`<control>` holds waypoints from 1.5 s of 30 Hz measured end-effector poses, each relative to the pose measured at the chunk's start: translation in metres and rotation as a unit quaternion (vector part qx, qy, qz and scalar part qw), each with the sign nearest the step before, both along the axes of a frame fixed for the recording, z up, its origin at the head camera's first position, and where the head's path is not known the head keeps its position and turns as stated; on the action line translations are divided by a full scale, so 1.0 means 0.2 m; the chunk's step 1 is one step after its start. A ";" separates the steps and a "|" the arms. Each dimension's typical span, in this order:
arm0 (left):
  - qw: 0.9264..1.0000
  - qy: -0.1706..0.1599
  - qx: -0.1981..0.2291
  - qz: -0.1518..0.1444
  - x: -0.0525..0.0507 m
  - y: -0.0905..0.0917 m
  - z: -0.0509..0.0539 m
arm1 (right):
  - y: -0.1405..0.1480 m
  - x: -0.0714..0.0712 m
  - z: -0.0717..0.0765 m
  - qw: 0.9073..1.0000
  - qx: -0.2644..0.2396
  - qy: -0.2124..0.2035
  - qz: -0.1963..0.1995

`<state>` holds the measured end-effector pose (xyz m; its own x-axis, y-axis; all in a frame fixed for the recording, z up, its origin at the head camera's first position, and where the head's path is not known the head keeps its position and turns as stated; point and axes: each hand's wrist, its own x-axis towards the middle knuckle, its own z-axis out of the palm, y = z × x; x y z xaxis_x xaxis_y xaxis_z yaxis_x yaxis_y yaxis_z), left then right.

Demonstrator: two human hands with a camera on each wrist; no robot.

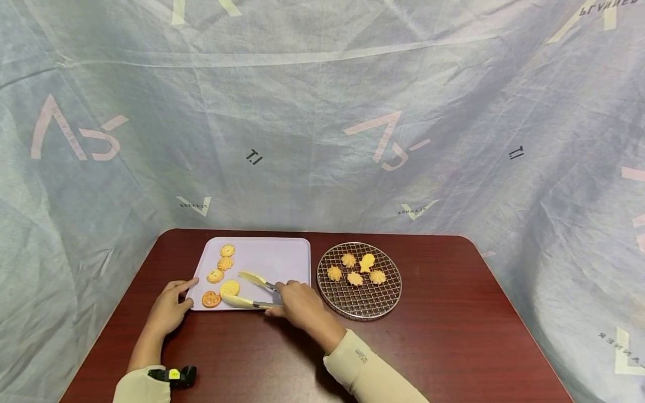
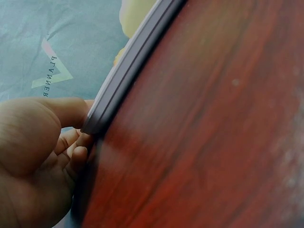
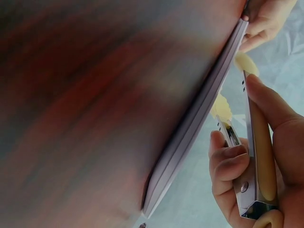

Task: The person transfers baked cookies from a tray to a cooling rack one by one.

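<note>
My left hand (image 1: 168, 308) pinches the near-left edge of a pale lilac tray (image 1: 282, 257), thumb on the rim. My right hand (image 1: 302, 305) grips metal tongs (image 3: 251, 142) with cream tips. The tongs' arms stand apart over the tray. Their lower tip, in the head view, overlaps the near side of a round yellow cookie (image 1: 229, 287); I cannot tell whether it touches. Beside that lies a pretzel-shaped cookie (image 1: 211, 299). Farther up the tray's left side are a ring-shaped cookie (image 1: 228, 250), a swirled cookie (image 1: 225, 263) and another round cookie (image 1: 215, 276).
Right of the tray stands a round wire rack (image 1: 363, 299). It bears several flower-shaped cookies (image 1: 349, 259) and a fish-shaped cookie (image 1: 367, 262). Everything is on a dark red wooden table (image 1: 443, 336). A printed grey cloth (image 1: 302, 140) hangs behind it.
</note>
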<state>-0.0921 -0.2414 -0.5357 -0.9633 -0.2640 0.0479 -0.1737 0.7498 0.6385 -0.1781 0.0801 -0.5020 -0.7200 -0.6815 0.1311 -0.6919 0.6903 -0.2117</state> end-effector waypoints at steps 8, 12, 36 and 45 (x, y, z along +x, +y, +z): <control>1.000 0.009 -0.011 -0.002 0.01 0.01 0.00 | -0.02 0.01 0.00 1.000 -0.002 -0.010 -0.002; 1.000 0.008 -0.010 -0.001 0.01 0.00 0.00 | -0.02 0.01 0.00 1.000 -0.005 -0.005 -0.001; 1.000 -0.003 -0.003 0.001 0.00 -0.01 0.00 | 0.06 0.02 0.04 1.000 -0.026 0.008 0.001; 1.000 -0.003 -0.004 0.001 0.00 -0.01 0.00 | 0.09 0.01 0.05 0.999 -0.033 0.021 0.009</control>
